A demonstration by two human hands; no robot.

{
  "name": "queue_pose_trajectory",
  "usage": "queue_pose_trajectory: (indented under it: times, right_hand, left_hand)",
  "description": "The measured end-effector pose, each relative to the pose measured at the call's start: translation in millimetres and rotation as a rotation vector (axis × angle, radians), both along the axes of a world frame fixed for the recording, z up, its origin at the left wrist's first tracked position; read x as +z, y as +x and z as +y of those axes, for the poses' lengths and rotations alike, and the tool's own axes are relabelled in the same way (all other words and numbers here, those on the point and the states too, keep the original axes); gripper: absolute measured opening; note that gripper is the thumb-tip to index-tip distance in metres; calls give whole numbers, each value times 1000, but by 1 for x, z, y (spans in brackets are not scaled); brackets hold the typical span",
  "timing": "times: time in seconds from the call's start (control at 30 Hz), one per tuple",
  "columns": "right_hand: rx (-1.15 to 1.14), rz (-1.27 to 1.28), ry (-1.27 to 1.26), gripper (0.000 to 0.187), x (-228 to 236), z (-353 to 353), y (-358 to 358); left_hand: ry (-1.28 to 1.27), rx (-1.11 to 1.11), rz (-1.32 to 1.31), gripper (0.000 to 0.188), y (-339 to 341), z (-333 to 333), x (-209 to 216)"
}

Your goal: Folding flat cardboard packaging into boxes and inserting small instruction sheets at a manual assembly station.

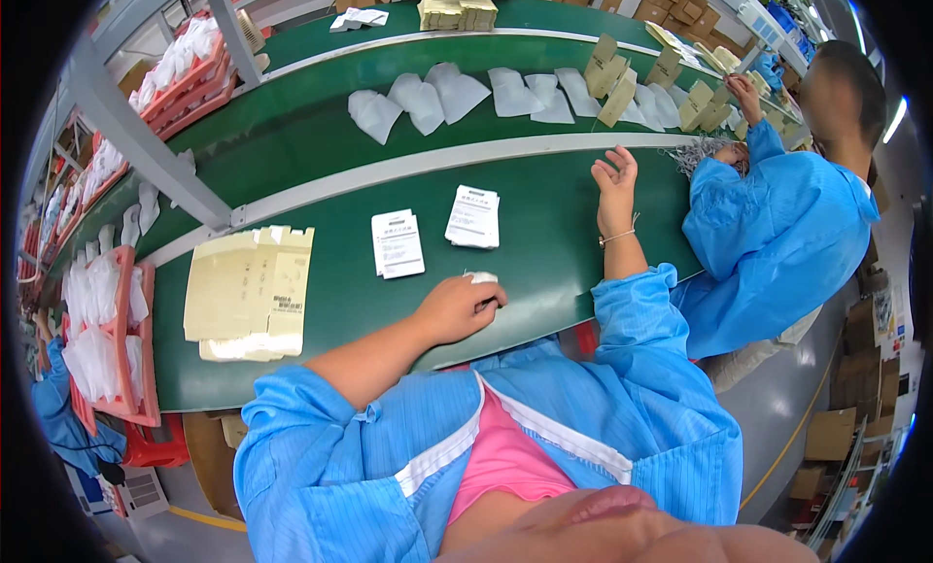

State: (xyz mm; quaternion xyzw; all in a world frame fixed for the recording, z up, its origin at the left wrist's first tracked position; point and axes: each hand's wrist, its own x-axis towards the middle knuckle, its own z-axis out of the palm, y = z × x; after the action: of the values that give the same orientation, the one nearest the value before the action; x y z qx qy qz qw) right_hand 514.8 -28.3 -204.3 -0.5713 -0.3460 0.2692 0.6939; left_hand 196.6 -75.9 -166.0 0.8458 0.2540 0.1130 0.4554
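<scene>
**Right leaflet stack (472,216) lying ahead of the left hand (459,308)**

In the head view, the only one, the left hand is being rested near the edge of the green table (549,238), its fingers curled inward; whether anything is being held beneath them cannot be told. The right leaflet stack is lying almost straight ahead of it, apart from the fingers, its long axis running away from the body with the far end leaning right. The left leaflet stack (398,244) is lying ahead and to the left, its far end leaning left. Both are being approached more closely by the left hand than by the right hand (614,179), which is being held raised, fingers loosely spread, with nothing seen in it. Beyond the white rail (525,149), white pouches (515,92) are being lined up. Flat cream cartons (248,286) are being stacked farther left.
</scene>
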Motion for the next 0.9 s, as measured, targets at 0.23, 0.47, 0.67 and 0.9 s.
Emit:
queue_pose_trajectory:
  times: [0.23,0.47,0.67,0.9]
  right_hand:
    - [65,-57,53,49,4,-27,-37]
    - [125,-194,88,38,33,-50,-91]
    - [451,-608,-7,19,48,-41,-155]
    - [758,-745,22,17,90,-45,-204]
  left_hand:
    - [187,-33,-91,17,-8,-21,1]
    - [473,365,35,32,-115,33,70]
    - [299,623,528,56,-171,68,86]
    - [728,922,878,80,-201,82,41]
